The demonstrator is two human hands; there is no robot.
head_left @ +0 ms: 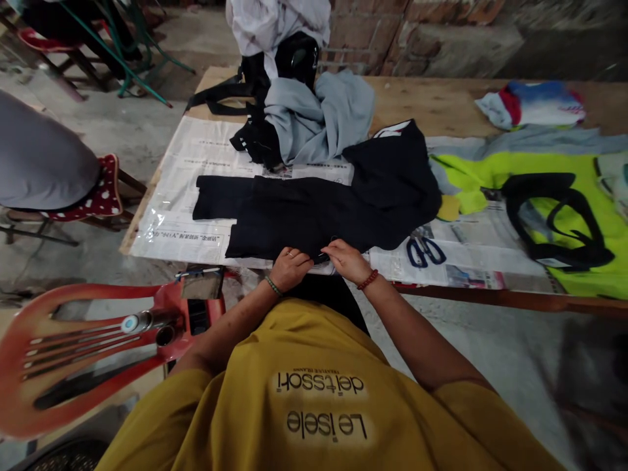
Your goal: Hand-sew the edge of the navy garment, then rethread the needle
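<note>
A dark navy garment (304,206) lies spread on the newspaper-covered table, with a sleeve-like part pointing left and a bunched part at the right. At its near edge, my left hand (292,268) is closed with the fingers curled on the cloth. Close beside it, my right hand (347,260) pinches thumb and finger together at the same edge. Whatever small thing may be in that pinch is too small to make out. To the right of my right hand, scissors with dark blue handles (426,252) lie partly under the garment.
Grey cloth (326,114) and a black bag (297,59) are piled behind the garment. Yellow-green fabric (583,173) with black straps (520,222) covers the right side. An orange plastic chair (93,294) stands at the left, near a seated person (44,154).
</note>
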